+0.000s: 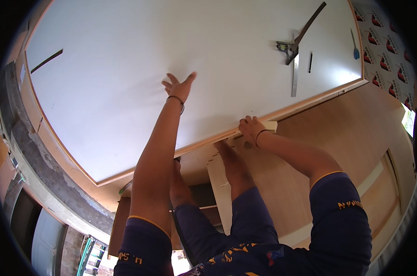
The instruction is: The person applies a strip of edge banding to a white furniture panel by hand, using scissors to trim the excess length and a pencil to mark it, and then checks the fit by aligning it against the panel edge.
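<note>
A large white panel [139,106] with a thin wooden edge strip fills the upper part of the view. Over its middle my left hand [178,87] is held out, fingers spread and holding nothing; I cannot tell whether it touches the surface. At the near edge, the fingers of my right hand [252,129] curl over the wooden strip. Beside that hand sits a pale wood piece [270,126], partly hidden by it. Farther right on the panel lie a combination square [295,69], a dark curved strip [312,23] across its head, and a thin black marker-like stick [310,62].
A blue-handled pointed tool [356,51] lies by the panel's right edge, and a dark strip [47,60] near its left edge. Brown plywood sheets [300,165] spread below right. A concrete ledge [38,133] runs along the left. My legs are under the near edge.
</note>
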The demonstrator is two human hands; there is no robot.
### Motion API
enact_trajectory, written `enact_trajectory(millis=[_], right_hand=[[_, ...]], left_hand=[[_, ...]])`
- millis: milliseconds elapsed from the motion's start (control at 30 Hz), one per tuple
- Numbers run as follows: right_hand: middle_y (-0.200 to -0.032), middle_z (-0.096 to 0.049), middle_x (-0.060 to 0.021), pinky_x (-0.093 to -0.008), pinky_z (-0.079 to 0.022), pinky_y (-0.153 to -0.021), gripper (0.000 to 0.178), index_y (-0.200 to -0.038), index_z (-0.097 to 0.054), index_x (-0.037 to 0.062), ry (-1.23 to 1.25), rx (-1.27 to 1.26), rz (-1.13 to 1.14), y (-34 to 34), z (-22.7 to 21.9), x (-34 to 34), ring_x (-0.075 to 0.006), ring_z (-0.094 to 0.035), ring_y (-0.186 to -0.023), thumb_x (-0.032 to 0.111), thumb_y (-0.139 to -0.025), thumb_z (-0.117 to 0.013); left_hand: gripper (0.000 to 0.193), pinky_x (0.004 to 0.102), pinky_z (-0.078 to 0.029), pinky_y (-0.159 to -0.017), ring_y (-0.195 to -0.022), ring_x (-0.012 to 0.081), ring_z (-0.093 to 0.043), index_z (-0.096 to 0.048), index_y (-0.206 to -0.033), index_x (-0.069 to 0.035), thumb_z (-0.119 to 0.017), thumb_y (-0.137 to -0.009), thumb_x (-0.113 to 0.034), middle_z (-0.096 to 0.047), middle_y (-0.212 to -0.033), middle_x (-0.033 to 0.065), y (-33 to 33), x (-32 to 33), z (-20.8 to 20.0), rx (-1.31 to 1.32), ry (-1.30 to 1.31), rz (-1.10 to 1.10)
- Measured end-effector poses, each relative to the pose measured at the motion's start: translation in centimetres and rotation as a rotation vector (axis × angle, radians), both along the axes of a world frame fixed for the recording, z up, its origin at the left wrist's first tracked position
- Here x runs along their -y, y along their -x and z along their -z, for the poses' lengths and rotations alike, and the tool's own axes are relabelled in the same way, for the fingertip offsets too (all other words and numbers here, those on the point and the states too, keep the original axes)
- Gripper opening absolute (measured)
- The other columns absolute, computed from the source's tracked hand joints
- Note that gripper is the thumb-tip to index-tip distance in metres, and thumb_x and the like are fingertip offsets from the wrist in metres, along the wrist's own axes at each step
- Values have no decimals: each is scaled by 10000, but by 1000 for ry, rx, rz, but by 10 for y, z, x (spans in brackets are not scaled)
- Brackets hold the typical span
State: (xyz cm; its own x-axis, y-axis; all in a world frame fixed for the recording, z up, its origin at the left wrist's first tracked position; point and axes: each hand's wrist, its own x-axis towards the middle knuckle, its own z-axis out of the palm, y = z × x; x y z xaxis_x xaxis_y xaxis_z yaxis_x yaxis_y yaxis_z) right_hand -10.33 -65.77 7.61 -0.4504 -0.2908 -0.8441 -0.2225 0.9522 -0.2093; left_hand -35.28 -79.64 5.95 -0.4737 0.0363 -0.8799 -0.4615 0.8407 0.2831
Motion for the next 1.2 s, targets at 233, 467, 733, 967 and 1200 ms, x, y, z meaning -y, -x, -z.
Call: enact_trajectory(millis=[233,467,733,967,1200], right_hand=[[-1158,-472,-91,-379,-374,-859,350,-1114,-546,71,-35,28,48,-15,-10,-106,-255,-425,-1064,185,-784,-559],[-1114,-497,-74,-373,-365,-852,309,-1074,-573,103,94,-103,111,-15,0,-66,-244,-429,-1060,222,-788,-555],[-1116,-502,-42,-351,-338,-845,319,-1096,-585,110,85,-60,18,2,-3,-39,-210,-420,-1086,256,-816,-542],[-1100,-517,-44,-344,-334,-834,313,-1091,-591,121,91,-60,59,1,0,-33,-213,-426,-1078,271,-820,-541],[-1063,-517,-26,-337,-333,-832,275,-1047,-610,148,210,-150,-45,2,1,-62,-205,-425,-1068,276,-808,-566]], left_hand=[[1587,629,6,-1041,-1281,471,292,301,-1359,-111,-769,-360,-726,317,-1387,283,-17,-60,40,48,528,49],[1581,622,8,-1049,-1298,460,266,270,-1374,-108,-777,-357,-716,284,-1402,284,-21,-65,45,48,599,86],[1559,615,-34,-1056,-1318,470,206,200,-1400,-74,-746,-363,-752,234,-1415,304,-18,-75,38,51,629,109],[1553,652,-88,-1029,-1322,494,156,123,-1407,1,-589,-355,-892,142,-1398,386,-23,-66,49,15,723,277],[1514,611,-96,-1056,-1336,472,139,152,-1418,-77,-664,-388,-829,177,-1432,310,-18,-68,47,-78,689,185]])
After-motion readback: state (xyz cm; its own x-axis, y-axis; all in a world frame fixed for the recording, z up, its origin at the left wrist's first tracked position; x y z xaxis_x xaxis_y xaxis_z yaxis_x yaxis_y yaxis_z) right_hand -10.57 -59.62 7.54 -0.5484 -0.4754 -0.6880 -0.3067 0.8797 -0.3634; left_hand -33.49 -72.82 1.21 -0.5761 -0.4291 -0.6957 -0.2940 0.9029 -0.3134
